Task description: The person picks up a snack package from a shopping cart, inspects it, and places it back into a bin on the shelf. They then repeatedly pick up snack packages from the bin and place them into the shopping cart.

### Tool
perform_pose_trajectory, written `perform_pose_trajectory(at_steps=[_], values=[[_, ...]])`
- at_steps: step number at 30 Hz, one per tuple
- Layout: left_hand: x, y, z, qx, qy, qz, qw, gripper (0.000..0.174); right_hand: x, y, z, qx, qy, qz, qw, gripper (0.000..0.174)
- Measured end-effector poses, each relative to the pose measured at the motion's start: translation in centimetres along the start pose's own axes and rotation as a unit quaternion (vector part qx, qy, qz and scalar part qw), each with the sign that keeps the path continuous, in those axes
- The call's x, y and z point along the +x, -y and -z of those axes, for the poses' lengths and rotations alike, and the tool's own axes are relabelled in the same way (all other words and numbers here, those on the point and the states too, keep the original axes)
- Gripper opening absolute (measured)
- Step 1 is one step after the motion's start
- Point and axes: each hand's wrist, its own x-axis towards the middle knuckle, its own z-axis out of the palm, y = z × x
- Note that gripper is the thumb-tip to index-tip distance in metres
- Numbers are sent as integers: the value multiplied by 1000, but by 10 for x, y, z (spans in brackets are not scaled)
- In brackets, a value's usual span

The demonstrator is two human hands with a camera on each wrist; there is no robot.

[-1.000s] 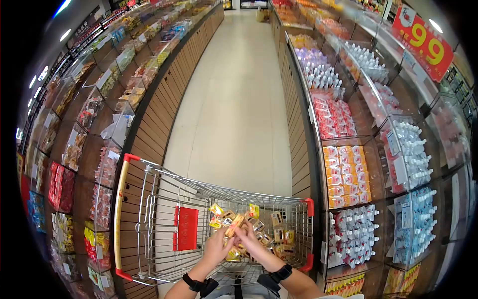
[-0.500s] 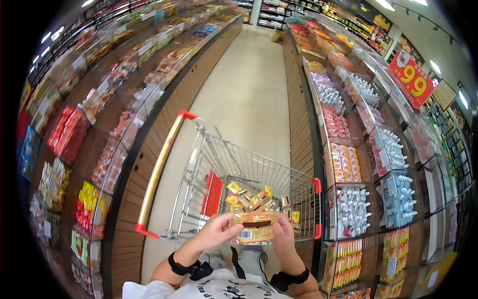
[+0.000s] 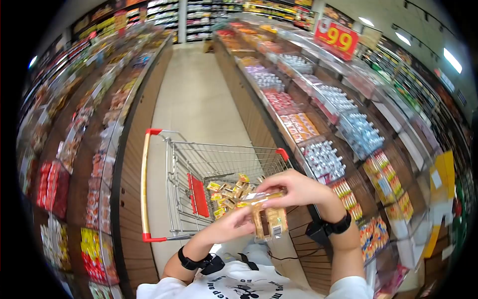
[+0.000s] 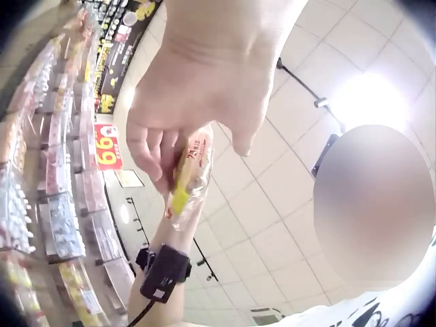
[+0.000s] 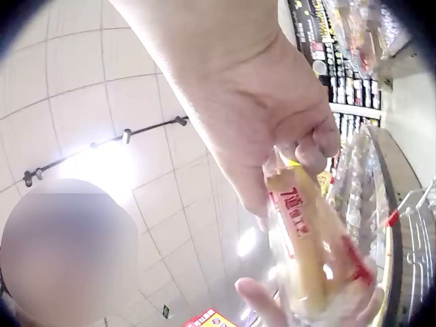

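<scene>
A flat snack pack [image 3: 271, 223] in clear wrap, with brown and yellow print and a barcode, is held up in front of the white shirt. My right hand [image 3: 296, 189] pinches its upper end from above. My left hand [image 3: 231, 224] grips its left side; in the right wrist view its thumb and fingers [image 5: 371, 306] show on both sides of the wrapper's lower end. Red lettering marks the pack [image 5: 300, 231] in that view. Beyond my hands, several similar small packs [image 3: 226, 192] lie in a heap in the shopping cart [image 3: 146, 184].
Sloped candy bins with clear dividers line both sides of the aisle [image 3: 186, 94]. Pouches with white caps [image 3: 323, 160] and blue pouches [image 3: 362, 134] fill bins at the right. A red price sign [image 3: 336, 40] stands above them. The cart has a red panel [image 3: 198, 195].
Both hands have brought the pack up from over the heap and turned it. My right hand has moved from its right side to its upper end. The head view has tilted up and swung right.
</scene>
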Motion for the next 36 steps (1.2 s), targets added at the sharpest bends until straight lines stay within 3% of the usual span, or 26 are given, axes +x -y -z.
perform_pose_trajectory(at_steps=[2,5,6,9,10,14,21,25,26,27,30,31,32,33,35,36], values=[[11,-21,-20,5,-57,7,998,31,-1,6,-2,-42,6,34,999,30],[22,-28,-26,-123,-128,-8,984,30,-16,15,-3,52,-267,-18,962,35],[27,-29,-31,-151,-189,-63,968,31,-22,9,-6,115,-282,-13,952,38],[40,-33,-38,-197,-217,-101,951,37,-37,2,-11,-3,-229,-56,972,37],[45,-36,-45,-193,-211,-107,952,41,-41,-7,-11,84,-234,-80,965,34],[69,-29,-71,-198,-161,-119,960,43,-72,-12,13,266,-211,-25,940,27],[116,-21,-119,-171,-95,-122,973,40,-139,-30,46,228,-246,-38,941,29],[155,-10,-140,-186,-114,-140,966,36,-173,-50,63,74,-317,-8,946,27],[166,-12,-144,-197,-123,-141,962,35,-184,-48,69,81,-307,-59,946,27],[178,-14,-150,-209,-133,-141,958,34,-197,-36,76,-6,-285,-101,953,29],[211,-11,-176,-394,-56,-4,917,34,-238,-61,89,167,-231,-3,959,38],[221,-8,-184,-449,-28,47,892,33,-250,-62,99,90,-266,9,960,40],[230,5,-183,-544,113,110,824,37,-262,-61,110,13,-300,20,954,43],[239,18,-194,-521,109,154,832,38,-275,-63,119,-61,-333,29,941,46],[259,34,-223,-466,105,245,843,40,-302,-76,135,-133,-286,10,949,40],[270,52,-235,-507,198,244,802,44,-315,-84,142,-169,-262,0,950,38]])
